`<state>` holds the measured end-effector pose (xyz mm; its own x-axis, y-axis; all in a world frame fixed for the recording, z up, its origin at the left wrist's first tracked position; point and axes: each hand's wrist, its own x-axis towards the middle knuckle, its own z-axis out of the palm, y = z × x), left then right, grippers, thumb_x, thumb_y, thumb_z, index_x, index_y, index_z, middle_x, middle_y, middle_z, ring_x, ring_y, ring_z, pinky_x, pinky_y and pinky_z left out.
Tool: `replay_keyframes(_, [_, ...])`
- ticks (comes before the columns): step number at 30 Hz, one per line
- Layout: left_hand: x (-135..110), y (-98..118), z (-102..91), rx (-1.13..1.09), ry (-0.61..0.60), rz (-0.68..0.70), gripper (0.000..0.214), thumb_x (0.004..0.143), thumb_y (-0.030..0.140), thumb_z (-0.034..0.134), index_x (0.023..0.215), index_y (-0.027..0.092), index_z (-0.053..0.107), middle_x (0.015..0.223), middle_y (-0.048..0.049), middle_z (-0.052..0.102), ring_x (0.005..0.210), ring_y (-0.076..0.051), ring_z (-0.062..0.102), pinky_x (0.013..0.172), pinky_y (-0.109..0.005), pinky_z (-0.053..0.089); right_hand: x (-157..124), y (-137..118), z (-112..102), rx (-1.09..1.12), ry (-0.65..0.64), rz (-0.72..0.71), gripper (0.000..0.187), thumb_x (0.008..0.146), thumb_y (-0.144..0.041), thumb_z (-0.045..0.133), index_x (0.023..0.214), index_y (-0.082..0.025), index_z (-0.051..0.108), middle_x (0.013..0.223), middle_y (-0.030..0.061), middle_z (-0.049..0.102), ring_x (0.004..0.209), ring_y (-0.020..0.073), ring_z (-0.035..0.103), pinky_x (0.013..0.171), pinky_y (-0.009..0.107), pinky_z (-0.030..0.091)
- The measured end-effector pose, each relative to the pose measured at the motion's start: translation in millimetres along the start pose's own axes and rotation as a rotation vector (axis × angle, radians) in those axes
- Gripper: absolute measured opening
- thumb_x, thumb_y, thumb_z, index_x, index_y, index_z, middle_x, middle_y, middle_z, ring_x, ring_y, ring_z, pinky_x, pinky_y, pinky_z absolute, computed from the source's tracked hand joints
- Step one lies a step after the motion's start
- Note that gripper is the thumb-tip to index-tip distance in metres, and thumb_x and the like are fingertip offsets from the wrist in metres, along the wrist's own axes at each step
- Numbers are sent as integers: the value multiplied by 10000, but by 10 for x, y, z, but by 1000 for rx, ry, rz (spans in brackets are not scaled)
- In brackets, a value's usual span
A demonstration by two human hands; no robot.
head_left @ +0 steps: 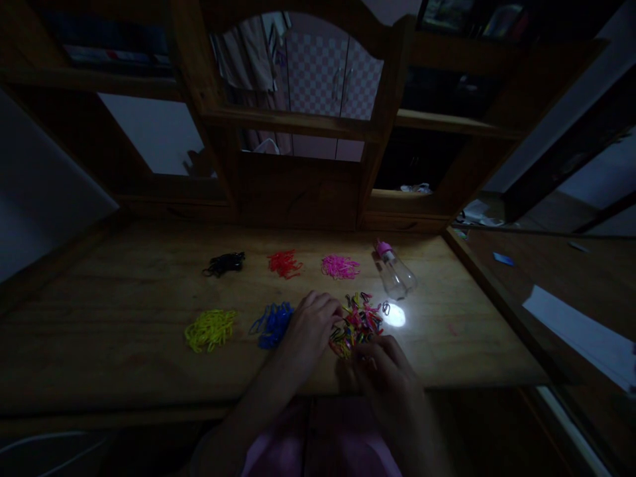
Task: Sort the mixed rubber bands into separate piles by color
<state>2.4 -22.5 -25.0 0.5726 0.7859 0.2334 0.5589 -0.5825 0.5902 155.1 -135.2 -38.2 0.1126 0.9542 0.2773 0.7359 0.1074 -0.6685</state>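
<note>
A mixed pile of small coloured rubber bands (365,319) lies on the wooden desk between my hands. My left hand (314,323) reaches over the pile's left edge, its fingers curled together and the tips partly hidden. At the near edge, my right hand (387,366) has its fingers drawn into a pinch; whatever is in them is too dark to make out. Blue rubber bands (275,324) sit just left of my left hand, partly behind it. Farther left are yellow rubber bands (211,330). Behind these, in a row, are black (226,264), red (284,263) and pink rubber bands (340,266).
A clear plastic bottle with a pink top (397,275) lies on its side behind the mixed pile. Wooden shelving (298,192) rises along the desk's back edge. To the right, a lower brown surface holds white paper (581,331) and a blue card (503,259). Lighting is dim.
</note>
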Motion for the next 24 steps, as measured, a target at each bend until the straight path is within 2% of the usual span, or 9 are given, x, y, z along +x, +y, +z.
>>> replay_keyframes(4, [-8, 32, -34, -60, 44, -13, 114, 891, 120, 555, 899, 186, 648, 936, -31, 641, 967, -213, 532, 885, -356, 451, 42, -27, 180, -196, -7, -42, 113, 892, -194, 564, 963, -228, 644, 1055, 66, 601, 795, 177, 637, 618, 254, 474])
replay_keyframes(10, [-23, 42, -54, -209, 145, -141, 118, 884, 147, 588, 960, 208, 655, 980, -17, 684, 932, -183, 628, 839, -312, 493, 45, 6, 239, -259, 39, -19, 90, 919, -196, 530, 935, -217, 616, 1060, 67, 603, 836, 192, 637, 667, 284, 479])
replay_keyframes(15, [-70, 42, -82, -254, 237, -130, 155, 896, 121, 557, 960, 212, 665, 968, -6, 682, 917, -154, 647, 827, -266, 517, 54, 10, 309, -383, 3, 42, 105, 942, -193, 466, 926, -205, 568, 974, 91, 602, 737, 212, 617, 558, 299, 432])
replay_keyframes(19, [-110, 47, -107, -265, 301, -113, 227, 907, 92, 510, 1003, 213, 676, 986, -16, 676, 936, -148, 646, 845, -260, 523, 99, -20, 290, -225, 50, 47, 94, 955, -258, 467, 957, -207, 545, 1001, 93, 579, 759, 198, 608, 576, 290, 447])
replay_keyframes(24, [-130, 46, -79, -417, 295, -203, 187, 903, 187, 564, 1020, 223, 706, 998, -26, 692, 921, -160, 657, 824, -265, 537, 149, -91, 107, 145, 152, 112, 153, 968, -300, 454, 896, -202, 546, 960, 75, 550, 867, 189, 569, 751, 303, 481])
